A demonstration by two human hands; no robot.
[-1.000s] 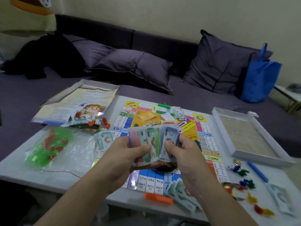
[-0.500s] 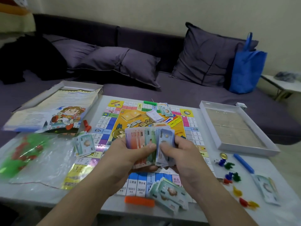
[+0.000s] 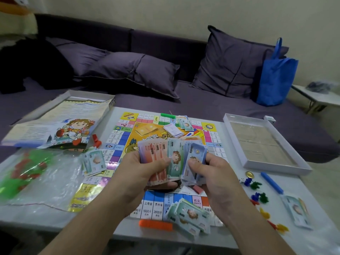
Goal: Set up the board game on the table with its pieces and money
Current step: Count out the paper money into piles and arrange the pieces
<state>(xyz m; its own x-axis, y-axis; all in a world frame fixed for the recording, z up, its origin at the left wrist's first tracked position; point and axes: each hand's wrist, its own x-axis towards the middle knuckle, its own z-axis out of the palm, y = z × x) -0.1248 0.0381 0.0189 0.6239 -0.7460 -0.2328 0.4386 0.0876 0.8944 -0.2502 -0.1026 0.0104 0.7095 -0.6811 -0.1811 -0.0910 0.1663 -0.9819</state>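
Observation:
A colourful game board [image 3: 117,142] lies open in the middle of the white table [image 3: 27,216]. Above its near half I hold a fanned stack of play money [image 3: 173,157]. My left hand [image 3: 141,172] grips the orange and green notes, thumb on top. My right hand [image 3: 211,173] pinches the bluish notes at the fan's right side. More money piles lie on the board's near edge [image 3: 189,216], at its left [image 3: 94,161], its far side [image 3: 184,123] and at the table's right [image 3: 298,210]. Small coloured pawns [image 3: 257,192] and a die sit to the right.
A plastic bag of green and red houses [image 3: 27,168] lies at left, the box lid with a rule sheet [image 3: 60,122] behind it. A white box tray [image 3: 257,142] sits at right. Orange [image 3: 155,224], blue [image 3: 271,182] and green [image 3: 167,115] bars lie around the board. Sofa with cushions behind.
The view has shifted slightly to the right and nearer. Both hands keep holding the fanned money above the board, my right thumb sliding the bluish notes a little apart.

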